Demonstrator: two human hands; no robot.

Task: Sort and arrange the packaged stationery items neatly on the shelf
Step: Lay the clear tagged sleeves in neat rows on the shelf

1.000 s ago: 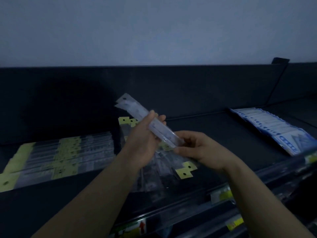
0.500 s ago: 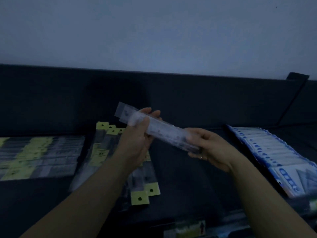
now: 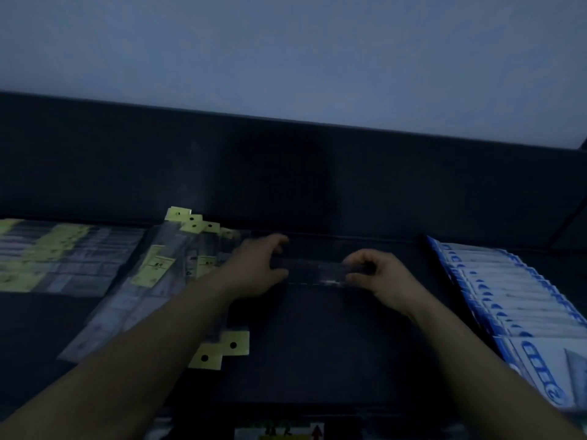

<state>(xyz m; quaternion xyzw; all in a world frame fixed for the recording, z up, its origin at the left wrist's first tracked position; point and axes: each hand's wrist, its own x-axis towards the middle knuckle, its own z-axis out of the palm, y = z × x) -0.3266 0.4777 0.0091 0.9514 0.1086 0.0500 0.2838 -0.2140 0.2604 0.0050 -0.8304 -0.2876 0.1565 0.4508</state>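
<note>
Clear plastic wrapped the long thin ruler pack [image 3: 313, 272], which lay flat across the bare middle of the dark shelf [image 3: 317, 344]. The left hand [image 3: 254, 271] pinched one end and the right hand [image 3: 378, 274] pinched the other. Best to set it straight, lined up with the back edge, then let go gently.

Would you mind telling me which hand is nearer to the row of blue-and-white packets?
Right. The right hand grips the clear packet's end on the side facing the blue-and-white packets, with bare shelf between. The left hand grips the far end, beside the yellow-tagged pile.
</note>
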